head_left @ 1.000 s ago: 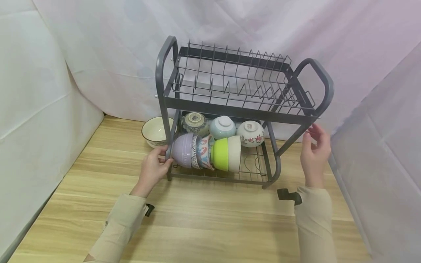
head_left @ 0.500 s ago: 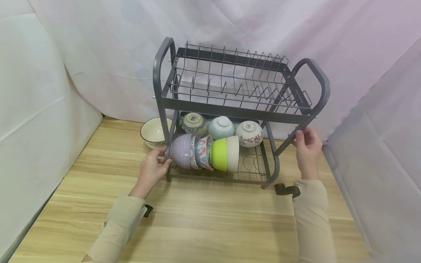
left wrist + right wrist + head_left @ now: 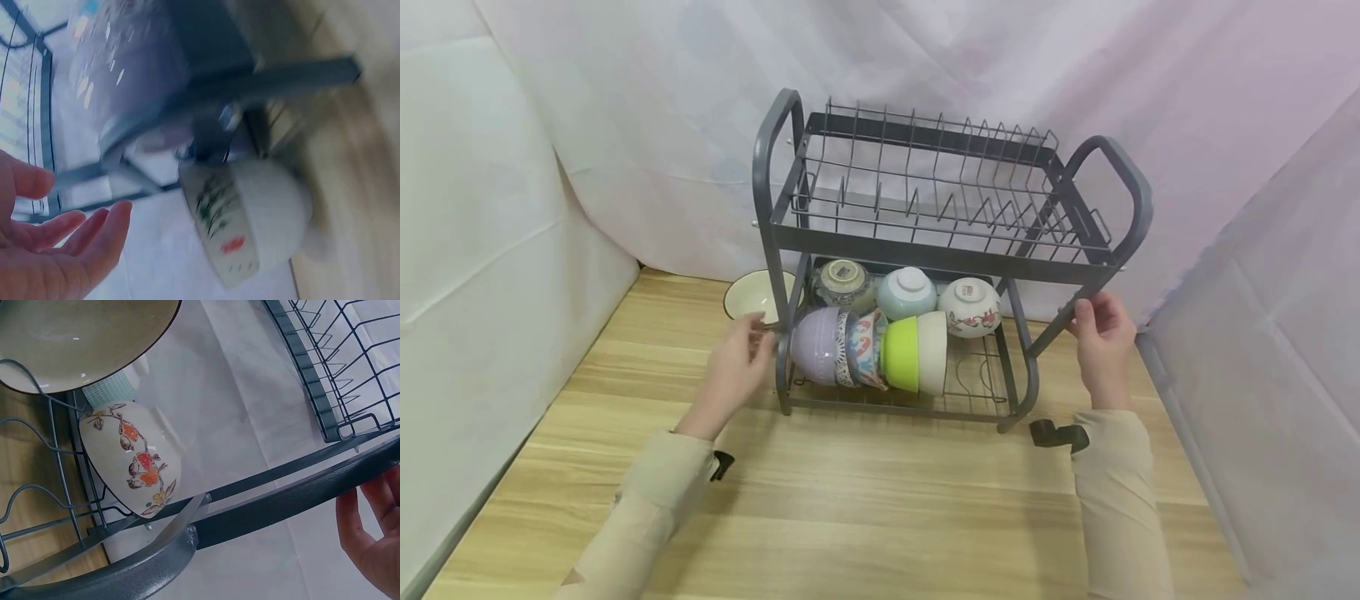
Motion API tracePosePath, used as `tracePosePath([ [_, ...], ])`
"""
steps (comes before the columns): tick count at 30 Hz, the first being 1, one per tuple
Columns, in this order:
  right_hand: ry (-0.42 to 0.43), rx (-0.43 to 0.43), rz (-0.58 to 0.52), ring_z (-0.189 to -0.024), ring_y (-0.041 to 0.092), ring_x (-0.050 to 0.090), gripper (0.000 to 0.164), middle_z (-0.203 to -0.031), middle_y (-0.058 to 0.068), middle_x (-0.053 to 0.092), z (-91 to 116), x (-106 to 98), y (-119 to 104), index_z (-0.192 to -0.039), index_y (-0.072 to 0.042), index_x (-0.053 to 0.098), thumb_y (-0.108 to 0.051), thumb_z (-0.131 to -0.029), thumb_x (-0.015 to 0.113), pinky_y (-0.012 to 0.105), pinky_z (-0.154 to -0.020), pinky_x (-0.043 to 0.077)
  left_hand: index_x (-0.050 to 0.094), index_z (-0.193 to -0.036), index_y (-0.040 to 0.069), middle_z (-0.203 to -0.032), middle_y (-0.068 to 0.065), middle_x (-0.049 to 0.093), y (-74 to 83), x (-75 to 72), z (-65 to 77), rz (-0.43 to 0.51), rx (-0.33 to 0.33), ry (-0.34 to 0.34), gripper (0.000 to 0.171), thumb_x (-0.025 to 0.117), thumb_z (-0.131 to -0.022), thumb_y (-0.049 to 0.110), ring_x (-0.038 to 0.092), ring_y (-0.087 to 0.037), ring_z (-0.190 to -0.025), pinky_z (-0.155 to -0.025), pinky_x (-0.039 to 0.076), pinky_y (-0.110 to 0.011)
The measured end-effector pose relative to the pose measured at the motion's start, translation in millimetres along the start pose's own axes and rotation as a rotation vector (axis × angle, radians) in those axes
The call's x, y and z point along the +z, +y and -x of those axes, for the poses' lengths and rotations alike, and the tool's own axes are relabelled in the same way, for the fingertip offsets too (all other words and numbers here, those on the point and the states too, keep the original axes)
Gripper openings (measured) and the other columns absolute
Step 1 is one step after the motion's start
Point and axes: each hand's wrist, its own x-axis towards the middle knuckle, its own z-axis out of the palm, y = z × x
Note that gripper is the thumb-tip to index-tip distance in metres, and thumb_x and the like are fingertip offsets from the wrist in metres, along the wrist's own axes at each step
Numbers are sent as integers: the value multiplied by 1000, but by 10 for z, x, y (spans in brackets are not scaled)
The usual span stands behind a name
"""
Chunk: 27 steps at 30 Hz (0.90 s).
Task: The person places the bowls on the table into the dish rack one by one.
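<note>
A dark grey two-tier dish rack (image 3: 940,254) stands on the table. My right hand (image 3: 1105,346) holds its right post, thumb on the near side and fingers partly hidden behind. Just left of the rack's lower left corner is my left hand (image 3: 730,379), apart from the frame, fingers loosely bent with nothing in them. On the lower tier, a purple bowl (image 3: 815,346), patterned bowls (image 3: 865,346), a lime-green bowl (image 3: 901,354) and a cream bowl (image 3: 933,354) lie nested sideways. A cream bowl with painted leaves (image 3: 215,215) stands upright beside the rack, beyond my left hand.
Behind the nested row, a dark-patterned bowl (image 3: 844,287), a light blue bowl (image 3: 907,296) and a flowered bowl (image 3: 134,456) sit upside down. White cloth (image 3: 647,158) hangs behind and at both sides of the wooden table (image 3: 880,508).
My left hand has let go of the rack's left side and drawn back leftward. My right hand has moved in to the right post and taken hold of it.
</note>
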Motion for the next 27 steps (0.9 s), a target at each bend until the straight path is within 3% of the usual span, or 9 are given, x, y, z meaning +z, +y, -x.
tracePosePath([
  [4, -2, 11, -26, -70, 9, 61, 9, -76, 2, 58, -3, -1, 3, -82, -13, 60, -6, -87, 58, 20, -65, 54, 43, -124, -9, -116, -28, 48, -89, -120, -195, 12, -51, 50, 40, 46, -92, 14, 52, -39, -97, -79, 49, -47],
  [12, -10, 11, -11, -71, 9, 61, 3, -77, 3, 57, 6, -8, -14, -86, -7, 60, -10, -86, 60, 20, -66, 54, 46, -122, -13, -118, -34, 47, -349, -228, -561, -96, -87, 130, 45, 51, -89, 17, 44, -47, -109, -92, 37, -56],
  [21, -4, 10, -10, -70, 9, 61, 13, -74, 1, 57, 7, 4, -19, -82, -13, 60, -3, -88, 55, 19, -65, 54, 39, -126, -16, -127, -35, 41, -608, -187, -675, -115, -259, 41, 49, 46, -90, 18, 34, -49, -119, -100, 29, -57],
  [27, -4, 10, -38, -70, 9, 61, 12, -75, 1, 57, 7, 17, -13, -82, -13, 60, -3, -88, 55, 20, -66, 54, 37, -128, -14, -128, -34, 41, -787, -113, -663, -81, -365, -16, 52, 38, -94, 24, 38, -47, -120, -98, 34, -55],
])
